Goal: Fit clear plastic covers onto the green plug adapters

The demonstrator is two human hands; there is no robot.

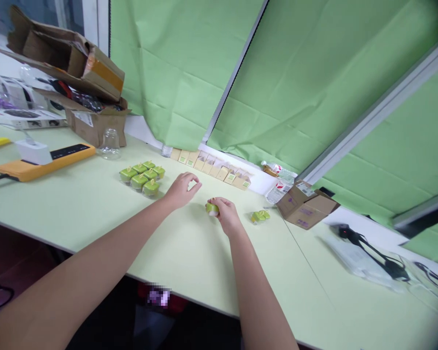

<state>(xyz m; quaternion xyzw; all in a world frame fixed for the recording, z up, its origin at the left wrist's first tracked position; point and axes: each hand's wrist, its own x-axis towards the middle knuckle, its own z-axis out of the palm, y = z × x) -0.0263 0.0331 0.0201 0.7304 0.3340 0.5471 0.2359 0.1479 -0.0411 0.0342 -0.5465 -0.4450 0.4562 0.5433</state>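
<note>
We see the right hand (226, 214) clamped on a small green-topped container (212, 209) over the table (182, 257); whether the two touch, we cannot tell. Beside it, the left hand (182, 191) has thumb and fingers apart. We find a cluster of similar containers (138, 182) farther left, a smaller cluster (260, 216) to the right, and a row of tan boxes (211, 168) behind.

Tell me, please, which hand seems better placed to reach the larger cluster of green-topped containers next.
Probably the left hand: it is nearer the larger cluster, and nothing shows in its grasp. The right hand is farther off and holds a green-topped container.
</note>
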